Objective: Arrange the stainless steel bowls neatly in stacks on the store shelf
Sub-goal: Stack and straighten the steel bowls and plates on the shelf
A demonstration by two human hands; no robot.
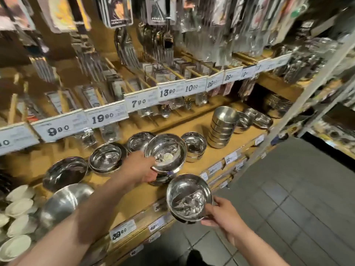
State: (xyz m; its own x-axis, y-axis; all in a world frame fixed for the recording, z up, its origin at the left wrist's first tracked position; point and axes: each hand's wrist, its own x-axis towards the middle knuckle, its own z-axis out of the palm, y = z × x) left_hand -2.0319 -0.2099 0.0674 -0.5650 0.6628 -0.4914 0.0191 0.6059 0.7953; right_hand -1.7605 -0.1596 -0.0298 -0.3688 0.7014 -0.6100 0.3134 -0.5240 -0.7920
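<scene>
My left hand point(141, 167) grips the near rim of a steel bowl point(166, 151), tilted above a short stack of bowls point(163, 179) on the wooden shelf point(134, 200). My right hand point(221, 214) holds a second steel bowl point(189, 197) by its lower right rim, out in front of the shelf edge. More steel bowls stand behind: one stack point(106, 158) to the left, another point(139, 141) behind the raised bowl, a low stack point(194, 145) to the right, and a tall stack point(222, 126) further right.
A dark shallow bowl point(65, 172) and a large steel bowl point(63, 202) lie at the left, beside white dishes point(18, 208). Price tags point(123, 230) line the shelf edge. Packaged cutlery point(126, 48) hangs above. Grey tiled floor point(288, 198) lies to the right.
</scene>
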